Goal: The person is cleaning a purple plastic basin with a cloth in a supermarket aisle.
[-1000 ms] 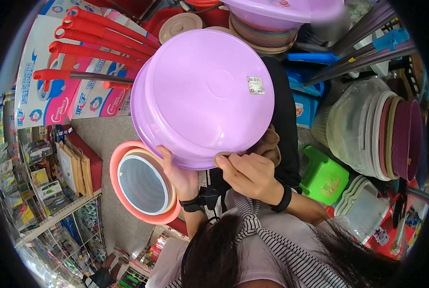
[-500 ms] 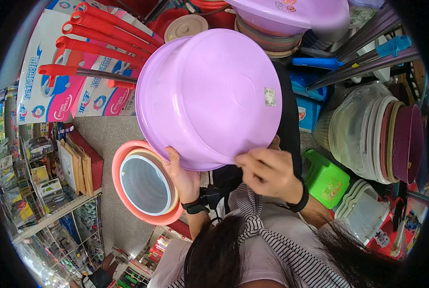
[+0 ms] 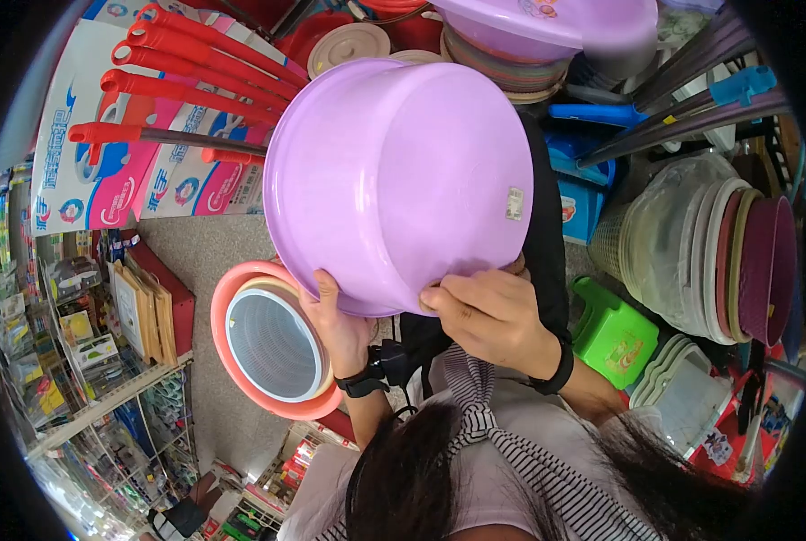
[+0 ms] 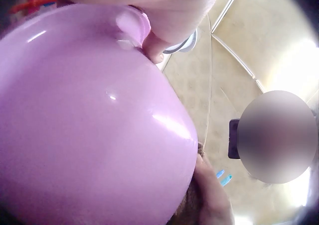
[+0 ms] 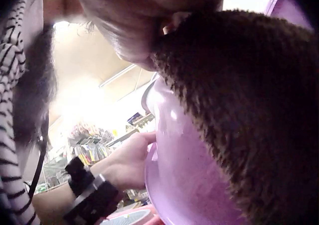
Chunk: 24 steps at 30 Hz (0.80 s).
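A light purple plastic basin (image 3: 331,198) is held up tilted in front of the body, its underside facing up and to the right. A small label (image 3: 515,203) is stuck on its base. My left hand (image 3: 338,332) grips the basin's rim at the lower left, thumb on the outer wall. With curled fingers, my right hand (image 3: 495,317) holds a brown fuzzy cloth (image 5: 249,95) at the basin's near edge. In the head view most of the cloth is hidden behind the hand and basin; the right wrist view shows it large, hanging beside the purple wall.
Below left stands a pink basin (image 3: 225,361) with a grey strainer basket (image 3: 272,347) inside. Red-handled poles (image 3: 186,90) lean at upper left before printed boxes. A green stool (image 3: 615,338) and stacked tubs (image 3: 691,252) stand right; more purple basins (image 3: 556,36) are stacked behind.
The basin has tilted so its side wall shows more and its label has shifted right and down. My right hand moved right along the basin's edge, then slightly back left.
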Motion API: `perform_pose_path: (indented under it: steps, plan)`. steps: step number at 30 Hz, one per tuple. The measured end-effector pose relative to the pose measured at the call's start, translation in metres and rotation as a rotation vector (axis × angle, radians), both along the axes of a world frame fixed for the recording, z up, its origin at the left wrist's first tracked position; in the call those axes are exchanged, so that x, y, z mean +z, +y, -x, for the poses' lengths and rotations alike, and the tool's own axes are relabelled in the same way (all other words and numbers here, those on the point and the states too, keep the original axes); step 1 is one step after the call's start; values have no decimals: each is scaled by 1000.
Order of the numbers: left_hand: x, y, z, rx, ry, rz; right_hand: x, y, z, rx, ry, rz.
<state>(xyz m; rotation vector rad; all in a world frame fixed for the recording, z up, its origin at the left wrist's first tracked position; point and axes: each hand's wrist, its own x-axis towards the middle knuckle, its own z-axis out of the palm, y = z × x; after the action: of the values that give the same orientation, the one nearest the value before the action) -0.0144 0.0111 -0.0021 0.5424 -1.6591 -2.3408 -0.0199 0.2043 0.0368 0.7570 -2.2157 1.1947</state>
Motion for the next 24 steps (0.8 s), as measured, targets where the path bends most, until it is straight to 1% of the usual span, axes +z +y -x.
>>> perform_pose_path:
  steps: [3,5,7,9,10,12,16,20,22,23,24]
  plan:
    - [-1,-4,3,8,-13,19,-4,4,-12,21,-52,-58]
    - [3,0,4,-1,-14,27,-2,4,-9,0,-20,-68]
    - [11,6,5,63,-26,-103,2,0,-6,-14,12,-74]
    - [8,7,4,63,-15,-106,4,-6,-2,-52,70,-93]
    - [7,6,3,63,-7,-108,5,-7,-3,-50,69,-86]
    - [7,4,4,54,-11,-106,5,-6,-9,-13,33,-155]
    - [7,3,6,52,-44,-110,-6,2,-19,-18,-17,-132]
    - [8,5,7,74,-64,-114,6,-5,-8,-52,31,-131]
    - [6,3,6,57,-73,-241,13,-9,-5,-30,-85,-114]
    - [3,1,5,55,-73,-236,10,-8,-4,-32,-85,-109]
    - [0,0,4,51,-82,-274,6,-4,-2,7,-126,0]
